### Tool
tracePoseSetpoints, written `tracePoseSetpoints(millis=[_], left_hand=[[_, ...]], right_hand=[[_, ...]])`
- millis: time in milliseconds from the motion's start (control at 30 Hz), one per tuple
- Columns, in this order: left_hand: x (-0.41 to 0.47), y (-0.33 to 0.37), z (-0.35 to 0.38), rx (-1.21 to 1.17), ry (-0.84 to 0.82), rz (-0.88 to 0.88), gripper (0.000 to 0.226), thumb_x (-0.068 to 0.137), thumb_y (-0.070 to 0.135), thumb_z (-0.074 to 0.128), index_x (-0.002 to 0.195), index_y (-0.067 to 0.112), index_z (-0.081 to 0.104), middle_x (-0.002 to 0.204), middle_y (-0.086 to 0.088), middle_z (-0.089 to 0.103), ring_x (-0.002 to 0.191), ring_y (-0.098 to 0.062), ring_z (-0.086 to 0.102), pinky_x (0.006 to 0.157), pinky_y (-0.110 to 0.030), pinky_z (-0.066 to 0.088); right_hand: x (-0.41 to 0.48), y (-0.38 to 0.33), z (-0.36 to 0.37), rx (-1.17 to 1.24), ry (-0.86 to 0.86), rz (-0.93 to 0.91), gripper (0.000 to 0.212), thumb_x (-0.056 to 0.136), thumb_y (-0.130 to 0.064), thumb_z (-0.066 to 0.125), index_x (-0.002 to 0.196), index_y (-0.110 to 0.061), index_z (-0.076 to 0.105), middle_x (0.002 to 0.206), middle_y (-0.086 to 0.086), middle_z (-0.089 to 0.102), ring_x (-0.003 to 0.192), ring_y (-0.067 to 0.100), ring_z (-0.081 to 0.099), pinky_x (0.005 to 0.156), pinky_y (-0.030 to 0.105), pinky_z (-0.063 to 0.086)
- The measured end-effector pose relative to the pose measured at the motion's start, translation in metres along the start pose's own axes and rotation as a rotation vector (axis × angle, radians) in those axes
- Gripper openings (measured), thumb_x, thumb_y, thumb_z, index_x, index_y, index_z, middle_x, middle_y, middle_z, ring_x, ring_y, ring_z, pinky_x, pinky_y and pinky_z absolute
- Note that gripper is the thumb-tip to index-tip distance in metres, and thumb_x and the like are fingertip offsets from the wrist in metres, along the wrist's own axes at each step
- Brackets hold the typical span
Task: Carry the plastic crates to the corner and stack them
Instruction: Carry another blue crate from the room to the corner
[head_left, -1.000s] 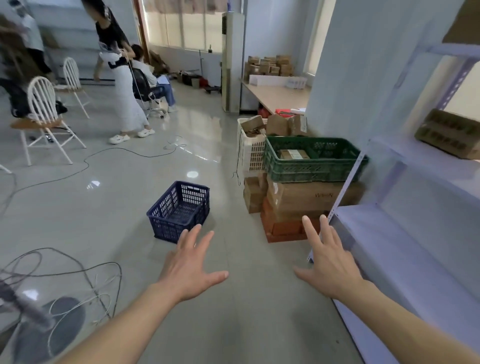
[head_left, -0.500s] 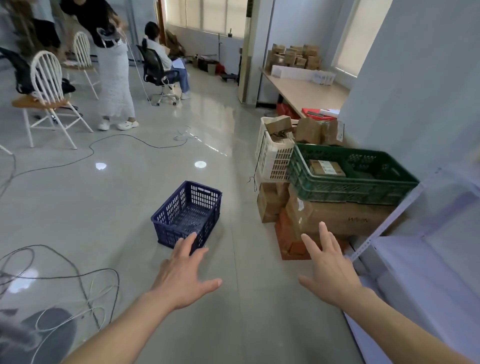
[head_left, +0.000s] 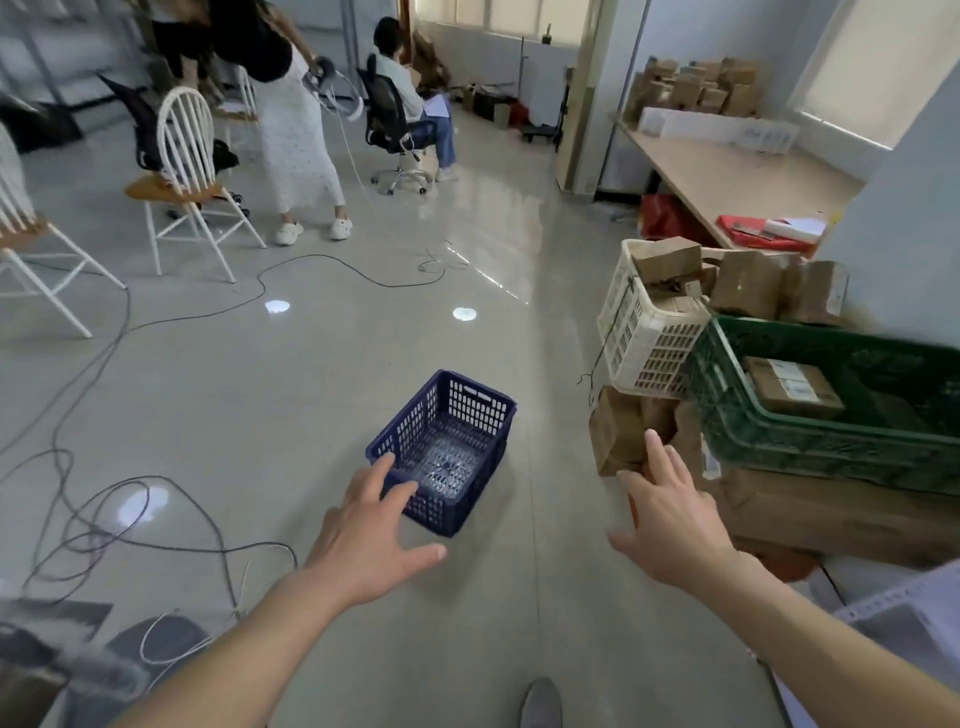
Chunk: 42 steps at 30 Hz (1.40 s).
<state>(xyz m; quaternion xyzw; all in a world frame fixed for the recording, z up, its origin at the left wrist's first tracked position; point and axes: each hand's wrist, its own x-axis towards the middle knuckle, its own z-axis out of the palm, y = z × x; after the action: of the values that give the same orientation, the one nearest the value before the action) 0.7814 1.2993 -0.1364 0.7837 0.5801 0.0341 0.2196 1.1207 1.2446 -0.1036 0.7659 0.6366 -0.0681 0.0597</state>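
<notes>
An empty dark blue plastic crate (head_left: 470, 415) stands on the floor in the middle of the view. My left hand (head_left: 371, 535) reaches toward its near left corner with fingers spread, holding nothing; its fingertips overlap the rim in the image. My right hand (head_left: 670, 514) is stretched out to the right of the crate, fingers straight and apart, in front of the cardboard boxes. A green crate (head_left: 810, 447) with small boxes inside sits on brown cartons at the right. Behind it a white crate (head_left: 644, 338) is filled with cardboard boxes.
Loose cables (head_left: 93, 499) snake over the floor at the left. White chairs (head_left: 187, 182) and two people (head_left: 296, 135) are at the back left. A long table (head_left: 727, 176) runs along the right wall. A pale shelf corner (head_left: 914, 613) juts in at lower right.
The view has moved forward and turned left, so the blue crate is nearer. Both hands have stretched out toward it, the left one now over its near corner.
</notes>
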Motion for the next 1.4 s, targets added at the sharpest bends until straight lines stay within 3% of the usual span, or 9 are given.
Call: tracePoseSetpoints(millis=[167,433,800,1167,1400], left_hand=[[0.057,-0.016,-0.015,-0.018,0.026,-0.115,0.118,0.055,0.089,0.035,0.156,0.028,0.031,0.168,0.005,-0.008,0.154,-0.013,-0.007,0.122,-0.043,0.023],[0.171,-0.010,-0.032,-0.053,0.057,-0.255,0.095,0.078,0.075,0.059,0.156,0.029,0.028,0.167,0.005,-0.010,0.155,-0.016,-0.005,0.122,-0.048,0.025],[0.277,-0.029,-0.031,-0.156,0.030,-0.382,0.097,0.083,0.068,0.062,0.159,0.027,0.018,0.168,0.007,-0.009,0.155,-0.014,-0.005,0.123,-0.044,0.023],[0.430,-0.136,-0.001,-0.230,-0.141,-0.426,0.096,0.082,0.067,0.061,0.159,0.028,0.018,0.168,0.003,-0.003,0.155,-0.017,0.002,0.120,-0.045,0.028],[0.505,-0.197,0.044,-0.319,-0.244,-0.548,0.090,0.085,0.060,0.063,0.158,0.023,0.025,0.167,-0.003,0.010,0.154,-0.020,0.010,0.120,-0.040,0.026]], right_hand=[[0.098,-0.014,-0.002,0.025,-0.003,-0.097,0.078,0.089,-0.048,0.067,0.155,-0.028,0.030,0.170,0.007,-0.024,0.159,0.032,-0.009,0.113,0.059,0.038],[0.259,-0.009,-0.031,-0.037,-0.043,-0.240,0.091,0.090,-0.050,0.066,0.161,-0.030,0.013,0.171,0.009,-0.019,0.159,0.032,-0.005,0.114,0.057,0.038],[0.408,-0.024,-0.037,-0.096,-0.089,-0.330,0.094,0.090,-0.054,0.065,0.163,-0.030,0.009,0.172,0.010,-0.014,0.160,0.031,0.000,0.114,0.055,0.037],[0.567,-0.063,-0.003,-0.152,-0.172,-0.203,0.089,0.088,-0.048,0.068,0.159,-0.029,0.018,0.172,0.010,-0.006,0.158,0.031,0.007,0.112,0.054,0.039],[0.649,-0.096,0.070,-0.166,-0.330,-0.174,0.089,0.091,-0.046,0.066,0.161,-0.028,0.015,0.173,0.010,-0.003,0.159,0.031,0.008,0.116,0.055,0.035]])
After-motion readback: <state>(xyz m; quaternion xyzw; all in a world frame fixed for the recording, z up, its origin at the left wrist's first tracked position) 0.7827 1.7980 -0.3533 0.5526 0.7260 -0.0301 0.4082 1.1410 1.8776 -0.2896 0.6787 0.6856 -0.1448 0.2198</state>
